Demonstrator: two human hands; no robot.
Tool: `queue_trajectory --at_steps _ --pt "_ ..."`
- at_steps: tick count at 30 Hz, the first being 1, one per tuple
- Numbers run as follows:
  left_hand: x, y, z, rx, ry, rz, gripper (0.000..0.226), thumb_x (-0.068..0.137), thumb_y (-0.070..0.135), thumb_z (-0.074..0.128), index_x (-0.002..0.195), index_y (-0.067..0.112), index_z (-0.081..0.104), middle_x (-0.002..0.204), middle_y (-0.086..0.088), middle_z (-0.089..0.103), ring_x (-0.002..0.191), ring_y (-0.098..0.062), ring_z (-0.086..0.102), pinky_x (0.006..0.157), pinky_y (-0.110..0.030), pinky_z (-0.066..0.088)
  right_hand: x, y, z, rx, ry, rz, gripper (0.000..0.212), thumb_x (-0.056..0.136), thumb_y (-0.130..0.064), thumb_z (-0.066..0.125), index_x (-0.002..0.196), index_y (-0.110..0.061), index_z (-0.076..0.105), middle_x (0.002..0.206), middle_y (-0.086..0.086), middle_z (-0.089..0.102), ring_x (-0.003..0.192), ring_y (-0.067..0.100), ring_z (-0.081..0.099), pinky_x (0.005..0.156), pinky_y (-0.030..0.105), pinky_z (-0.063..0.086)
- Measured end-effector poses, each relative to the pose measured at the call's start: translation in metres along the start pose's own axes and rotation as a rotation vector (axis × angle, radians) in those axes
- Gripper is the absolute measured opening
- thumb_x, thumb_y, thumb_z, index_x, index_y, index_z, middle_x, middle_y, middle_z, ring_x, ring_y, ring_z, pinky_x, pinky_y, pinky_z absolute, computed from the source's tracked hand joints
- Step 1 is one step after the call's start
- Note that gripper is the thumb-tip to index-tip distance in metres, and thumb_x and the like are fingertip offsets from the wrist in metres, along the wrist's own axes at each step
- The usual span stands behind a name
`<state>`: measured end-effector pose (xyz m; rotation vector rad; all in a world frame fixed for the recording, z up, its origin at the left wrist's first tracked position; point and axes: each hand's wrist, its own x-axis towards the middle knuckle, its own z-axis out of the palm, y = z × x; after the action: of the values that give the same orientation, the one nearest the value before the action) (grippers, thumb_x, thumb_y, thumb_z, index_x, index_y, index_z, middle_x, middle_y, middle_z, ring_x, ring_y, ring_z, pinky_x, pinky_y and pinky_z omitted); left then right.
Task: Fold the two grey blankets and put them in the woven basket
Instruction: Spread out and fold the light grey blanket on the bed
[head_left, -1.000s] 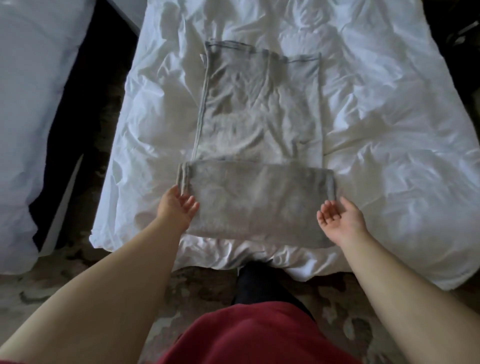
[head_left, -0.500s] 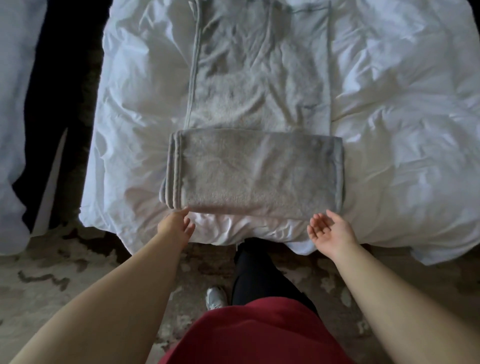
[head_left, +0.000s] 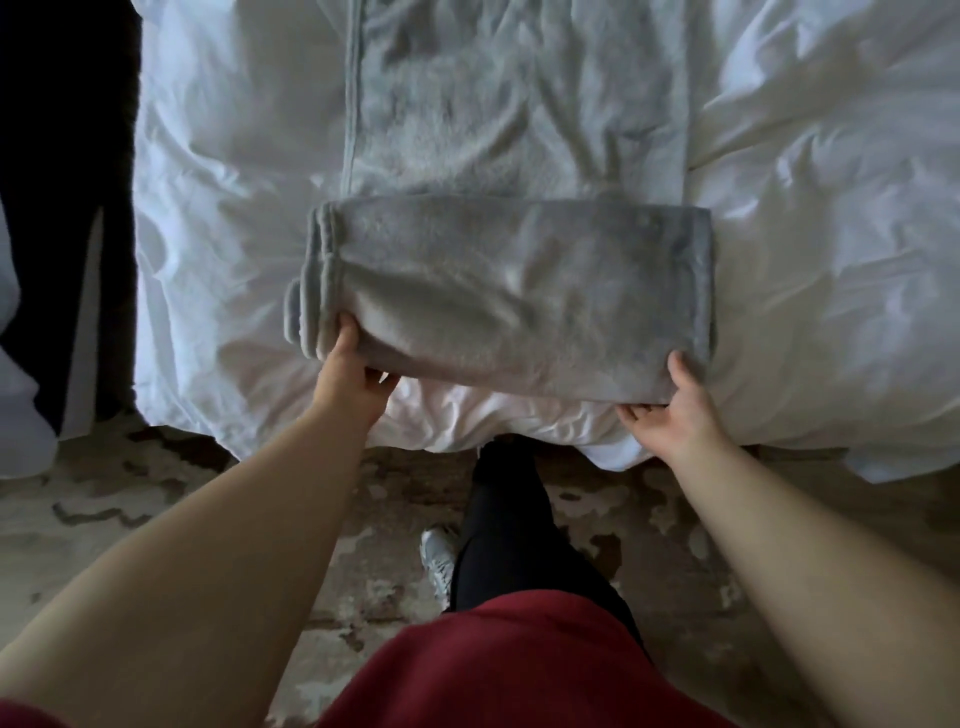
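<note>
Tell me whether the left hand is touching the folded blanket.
Touching. The head view shows the left hand gripping the folded blanket at its near left corner, thumb on top, fingers curled beneath.

no readable text, labels, brands, numbers or signs anywhere in view

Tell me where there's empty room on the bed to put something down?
Bare white duvet lies right of the folded grey blanket, and a narrower strip lies between it and the bed's left edge. The middle is crowded: flat grey blanket behind, left hand and right hand gripping the fold's near corners.
</note>
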<state>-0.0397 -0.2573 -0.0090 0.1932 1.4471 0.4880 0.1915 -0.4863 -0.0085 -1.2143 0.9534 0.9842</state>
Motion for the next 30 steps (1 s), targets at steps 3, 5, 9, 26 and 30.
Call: queue_trajectory --at_steps 3,5,9,26,30 --pt "-0.015 0.016 0.008 -0.01 0.091 0.025 0.041 0.086 0.035 0.067 0.117 0.011 0.056 0.111 -0.012 0.063 0.099 -0.028 0.063 0.071 -0.041 0.057 -0.022 -0.01 0.014 -0.04 0.031 -0.057 0.03 0.086 -0.036 0.066 0.106 -0.015 0.058 0.112 0.007 0.062 0.095 0.024 0.06 0.076 0.037 0.051" --pt "-0.029 0.031 0.01 0.031 0.169 0.084 0.038 0.084 0.025 0.071 0.116 0.008 0.058 0.107 -0.014 0.065 0.095 -0.029 0.065 0.068 -0.042 0.058 -0.043 -0.02 0.021 -0.067 0.04 -0.116 0.029 0.088 -0.031 0.064 0.111 -0.015 0.057 0.101 0.007 0.062 0.089 0.022 0.06 0.065 0.035 0.05" --pt "-0.068 0.068 0.013 -0.089 -0.065 0.246 0.027 0.087 0.022 0.067 0.111 0.012 0.062 0.099 -0.009 0.069 0.078 -0.019 0.07 0.056 -0.03 0.057 -0.088 -0.048 0.03 0.0 -0.141 -0.323 0.015 0.088 -0.023 0.064 0.103 -0.02 0.063 0.085 0.0 0.075 0.087 0.016 0.065 0.06 0.027 0.055" --pt "-0.117 -0.04 -0.153 -0.009 0.158 0.013 0.045 0.096 0.011 0.051 0.14 0.015 0.042 0.138 -0.013 0.05 0.121 -0.035 0.052 0.09 -0.05 0.051 -0.127 0.071 -0.126 -0.038 0.103 -0.155 0.046 0.087 -0.022 0.068 0.129 -0.017 0.049 0.118 0.006 0.06 0.081 0.021 0.058 0.058 0.033 0.047" --pt "-0.131 -0.052 -0.181 0.005 0.177 0.005 0.046 0.094 0.013 0.056 0.138 0.018 0.044 0.136 -0.011 0.051 0.118 -0.031 0.054 0.088 -0.046 0.053 -0.135 0.094 -0.149 -0.029 0.091 -0.164 0.042 0.088 -0.022 0.067 0.125 -0.015 0.05 0.104 0.006 0.06 0.08 0.021 0.058 0.062 0.032 0.048"
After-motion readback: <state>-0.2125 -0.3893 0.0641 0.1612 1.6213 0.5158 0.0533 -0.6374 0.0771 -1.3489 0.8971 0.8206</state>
